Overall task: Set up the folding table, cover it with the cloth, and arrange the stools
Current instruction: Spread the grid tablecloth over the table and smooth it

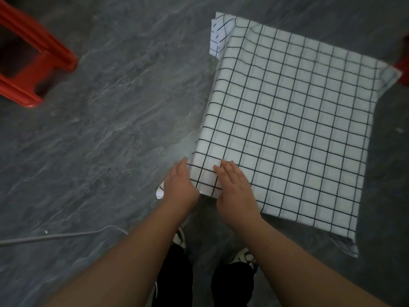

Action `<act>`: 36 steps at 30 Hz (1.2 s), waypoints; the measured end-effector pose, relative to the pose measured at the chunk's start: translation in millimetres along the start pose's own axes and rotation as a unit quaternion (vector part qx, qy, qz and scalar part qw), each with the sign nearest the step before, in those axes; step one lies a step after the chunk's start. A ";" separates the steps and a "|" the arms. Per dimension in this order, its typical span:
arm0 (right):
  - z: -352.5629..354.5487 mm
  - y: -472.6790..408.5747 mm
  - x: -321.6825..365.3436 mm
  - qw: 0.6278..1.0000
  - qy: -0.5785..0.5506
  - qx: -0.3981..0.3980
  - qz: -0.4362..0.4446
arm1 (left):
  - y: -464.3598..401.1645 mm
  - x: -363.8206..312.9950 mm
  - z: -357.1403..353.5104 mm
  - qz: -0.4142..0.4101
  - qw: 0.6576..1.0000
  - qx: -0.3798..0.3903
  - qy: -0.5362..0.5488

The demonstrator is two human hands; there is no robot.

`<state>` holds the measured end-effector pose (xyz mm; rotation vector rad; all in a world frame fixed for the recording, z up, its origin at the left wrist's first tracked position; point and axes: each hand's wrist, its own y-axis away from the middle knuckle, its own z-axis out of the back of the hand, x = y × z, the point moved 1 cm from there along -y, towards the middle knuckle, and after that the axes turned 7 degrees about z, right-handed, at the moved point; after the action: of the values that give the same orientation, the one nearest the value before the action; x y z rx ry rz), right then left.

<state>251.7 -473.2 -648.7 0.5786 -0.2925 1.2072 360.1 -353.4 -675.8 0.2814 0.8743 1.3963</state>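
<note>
Both hands work the near left corner of the cloth (287, 129). As to grip, the left hand (180, 187) lies with straight fingers against the hanging edge at the corner, holding nothing that I can see, though its thumb is hidden. The right hand (234, 187) rests flat on top, fingers straight and pressing the fabric down; it too holds nothing.

Checked white cloth covers the whole top of the bench, which stands on the grey floor (110, 129). None of the bench itself shows, so I judge it unfolded and standing only from how the cloth lies level and drops at the edges. Corners hang at the far left, far right and near right, and a small flap peeks out below the left hand.

Setting up and covering look done, apart from this smoothing of the corner. Arranging the stools looks largely left to do: a red stool (33, 63) sits well apart at the upper left, and a red sliver (404, 69) at the right edge may be another, but I cannot tell.
</note>
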 end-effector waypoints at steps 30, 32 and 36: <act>24.5 83.3 -184.8 0.967 0.160 -0.037 -0.193 | 19.4 -65.5 -96.8 -0.244 0.913 -0.116 -0.306; 24.5 84.9 -185.7 0.967 0.164 -0.033 -0.191 | 21.6 -64.0 -98.9 -0.239 0.913 -0.106 -0.314; 22.2 87.8 -183.4 0.967 0.155 -0.033 -0.197 | 21.1 -64.4 -94.4 -0.244 0.916 -0.089 -0.305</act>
<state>108.8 -610.2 -700.4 0.3592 0.0495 0.8802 285.3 -438.6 -701.6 0.3097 0.2615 0.8304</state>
